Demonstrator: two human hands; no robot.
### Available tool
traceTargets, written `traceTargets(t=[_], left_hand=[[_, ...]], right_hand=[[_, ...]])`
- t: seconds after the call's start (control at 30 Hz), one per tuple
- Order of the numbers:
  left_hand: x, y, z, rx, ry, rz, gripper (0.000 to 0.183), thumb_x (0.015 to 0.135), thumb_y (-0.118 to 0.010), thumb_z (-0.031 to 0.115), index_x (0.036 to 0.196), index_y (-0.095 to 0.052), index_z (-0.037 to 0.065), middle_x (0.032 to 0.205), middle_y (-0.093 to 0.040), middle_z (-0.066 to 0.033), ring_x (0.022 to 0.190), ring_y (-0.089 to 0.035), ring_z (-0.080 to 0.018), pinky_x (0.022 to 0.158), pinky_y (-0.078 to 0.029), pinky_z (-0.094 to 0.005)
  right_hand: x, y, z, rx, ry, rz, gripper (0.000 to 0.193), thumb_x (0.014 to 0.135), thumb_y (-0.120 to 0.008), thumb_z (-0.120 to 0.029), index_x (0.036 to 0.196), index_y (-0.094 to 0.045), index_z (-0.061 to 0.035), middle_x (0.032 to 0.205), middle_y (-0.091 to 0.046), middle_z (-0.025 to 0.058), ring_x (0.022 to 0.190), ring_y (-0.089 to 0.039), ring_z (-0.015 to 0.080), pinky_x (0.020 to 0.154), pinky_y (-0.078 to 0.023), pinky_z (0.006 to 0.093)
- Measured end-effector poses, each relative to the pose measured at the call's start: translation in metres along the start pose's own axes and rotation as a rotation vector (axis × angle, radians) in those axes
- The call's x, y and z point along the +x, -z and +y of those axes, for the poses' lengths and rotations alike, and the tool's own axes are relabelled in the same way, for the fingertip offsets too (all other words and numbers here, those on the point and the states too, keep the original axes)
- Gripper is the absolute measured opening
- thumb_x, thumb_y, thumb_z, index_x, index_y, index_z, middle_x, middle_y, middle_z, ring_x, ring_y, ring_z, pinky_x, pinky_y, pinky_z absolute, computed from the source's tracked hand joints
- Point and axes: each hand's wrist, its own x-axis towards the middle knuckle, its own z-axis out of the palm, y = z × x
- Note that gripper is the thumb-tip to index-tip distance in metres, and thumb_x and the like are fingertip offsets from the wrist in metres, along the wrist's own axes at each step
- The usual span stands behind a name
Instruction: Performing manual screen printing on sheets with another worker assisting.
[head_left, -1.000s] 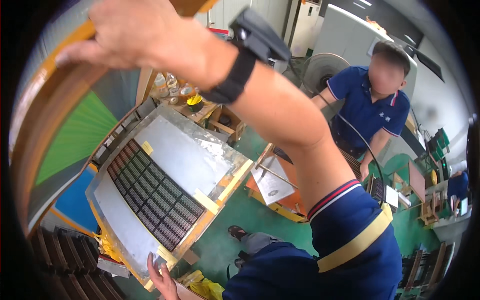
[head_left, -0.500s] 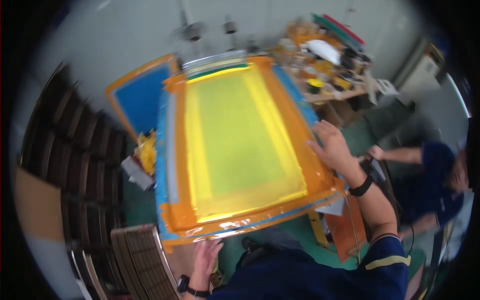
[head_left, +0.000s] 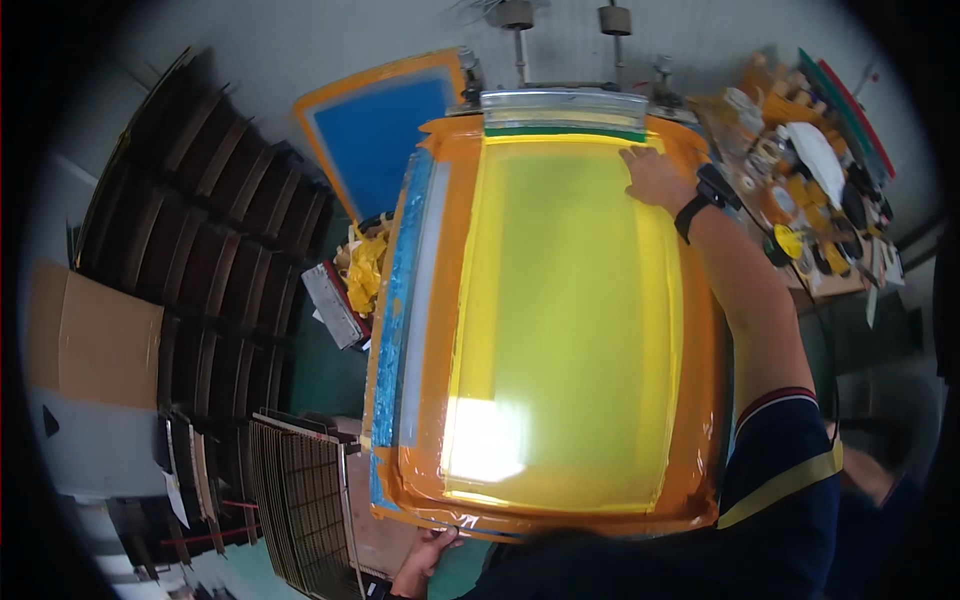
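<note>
A screen printing frame (head_left: 705, 420) lies before me, its yellow mesh (head_left: 565, 320) bordered with orange and blue tape. Across its far end rests a squeegee (head_left: 565, 112) with a metal holder and a green blade. My right hand (head_left: 662, 180) reaches over the mesh's far right corner, just below the squeegee's right end, fingers spread and holding nothing. At the near left edge of the frame, my left hand (head_left: 428, 555) is closed on the rim; part of its grip is hidden.
A blue screen with an orange border (head_left: 385, 130) leans behind on the left. Dark racks (head_left: 220, 220) line the left side, with a wire rack (head_left: 300, 500) nearer me. A cluttered bench (head_left: 840, 285) stands far right. Another person's arm (head_left: 868, 475) shows at lower right.
My right hand has moved from the frame's right edge to its far right corner near the squeegee. My left hand has come up onto the near rim. The view has shifted, and the frame appears closer.
</note>
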Motion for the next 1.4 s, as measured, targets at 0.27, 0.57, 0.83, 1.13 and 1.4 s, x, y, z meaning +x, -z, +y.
traceTargets(t=[0.27, 0.57, 0.83, 1.13, 1.4], left_hand=[[0.005, 0.029, -0.023, 0.091, 0.018, 0.004, 0.039, 0.090, -0.064, 0.009, 0.127, -0.052, 0.003, 0.119, -0.060, -0.0099, 0.105, -0.061, -0.0238, 0.088, -0.052, -0.0370], [-0.042, 0.046, -0.036, 0.088, 0.025, -0.051, 0.045, 0.094, -0.062, 0.023, 0.131, -0.048, 0.001, 0.121, -0.059, -0.0141, 0.112, -0.057, -0.0274, 0.100, -0.046, -0.0446], [-0.002, 0.029, -0.020, 0.031, 0.112, -0.070, 0.047, 0.090, -0.063, 0.009, 0.132, -0.044, 0.006, 0.122, -0.058, -0.0100, 0.109, -0.058, -0.0258, 0.092, -0.048, -0.0416], [-0.006, -0.010, 0.006, -0.189, -0.091, -0.026, 0.027, 0.086, -0.066, 0.001, 0.112, -0.059, 0.006, 0.102, -0.066, -0.0073, 0.093, -0.065, -0.0222, 0.084, -0.056, -0.0398], [0.005, -0.006, -0.010, -0.111, -0.235, -0.147, 0.024, 0.092, -0.064, 0.016, 0.110, -0.061, 0.001, 0.100, -0.069, -0.0143, 0.090, -0.069, -0.0258, 0.083, -0.054, -0.0390]], right_hand=[[0.161, -0.028, 0.034, -0.101, 0.056, 0.317, 0.055, 0.079, -0.061, -0.009, 0.132, -0.046, -0.0030, 0.136, -0.049, 0.0185, 0.124, -0.048, 0.0372, 0.097, -0.045, 0.0468], [0.146, -0.053, -0.005, 0.237, 0.051, 0.247, 0.035, 0.075, -0.061, -0.004, 0.108, -0.067, -0.0111, 0.093, -0.067, 0.0217, 0.091, -0.063, 0.0388, 0.082, -0.050, 0.0481], [0.126, -0.041, 0.069, 0.297, 0.085, 0.072, 0.041, 0.066, -0.066, -0.009, 0.106, -0.068, -0.0032, 0.091, -0.067, 0.0235, 0.086, -0.064, 0.0398, 0.080, -0.051, 0.0468], [-0.081, 0.007, -0.048, 0.302, 0.094, -0.101, 0.030, 0.071, -0.060, -0.009, 0.098, -0.072, -0.0119, 0.092, -0.069, 0.0139, 0.091, -0.065, 0.0344, 0.079, -0.052, 0.0435], [-0.323, 0.056, -0.192, 0.470, 0.000, -0.157, 0.022, 0.073, -0.056, -0.006, 0.091, -0.069, -0.0106, 0.085, -0.067, 0.0144, 0.082, -0.065, 0.0357, 0.073, -0.050, 0.0455]])
